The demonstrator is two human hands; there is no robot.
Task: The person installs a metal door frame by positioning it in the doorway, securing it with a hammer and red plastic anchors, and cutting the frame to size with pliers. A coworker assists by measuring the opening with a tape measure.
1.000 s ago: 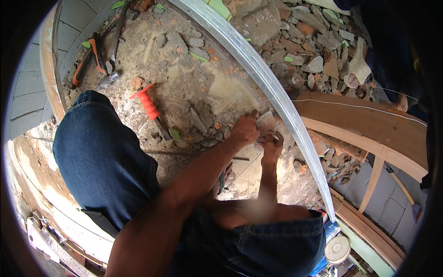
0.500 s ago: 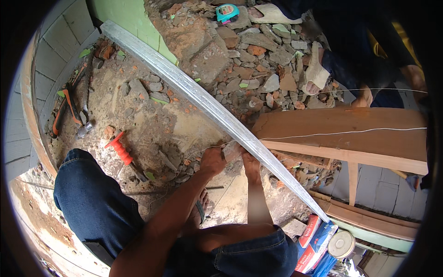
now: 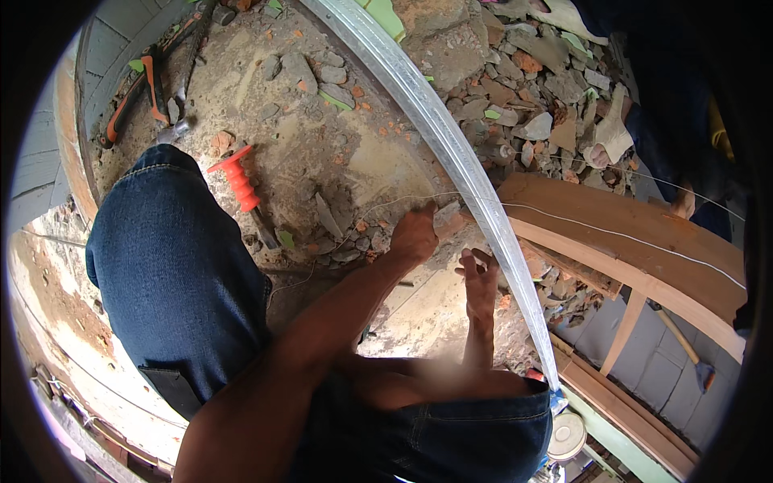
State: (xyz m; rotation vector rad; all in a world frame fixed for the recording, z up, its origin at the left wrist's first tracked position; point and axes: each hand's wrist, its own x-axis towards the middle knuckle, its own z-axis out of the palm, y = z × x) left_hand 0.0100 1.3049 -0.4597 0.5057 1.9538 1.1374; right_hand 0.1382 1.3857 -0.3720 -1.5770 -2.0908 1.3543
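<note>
- We see a flat grey rubble chunk (image 3: 447, 216) at the floor's right-hand edge, just left of the long silver metal bar (image 3: 439, 121); whether it rests on the floor or is lifted, we cannot tell.
- Our left hand (image 3: 415, 233) is closed on the chunk's left end.
- Our right hand (image 3: 480, 275) is empty, fingers parted and loosely curled, below the chunk and close to the bar's left side.
- A thin white string (image 3: 592, 225) crosses the bar and runs along the wooden beam (image 3: 616, 209).
- Left of our hands, toward the middle of the floor, we have a chisel with a red-orange guarded grip (image 3: 238, 179).
- Near the floor's upper-left edge lies a hammer with an orange-and-black handle (image 3: 153, 84).
- Beyond the bar, past the floor's upper-right edge, we see the heap of broken rubble (image 3: 551, 101), with another person's dark-clothed leg (image 3: 648, 145) beside it.
</note>
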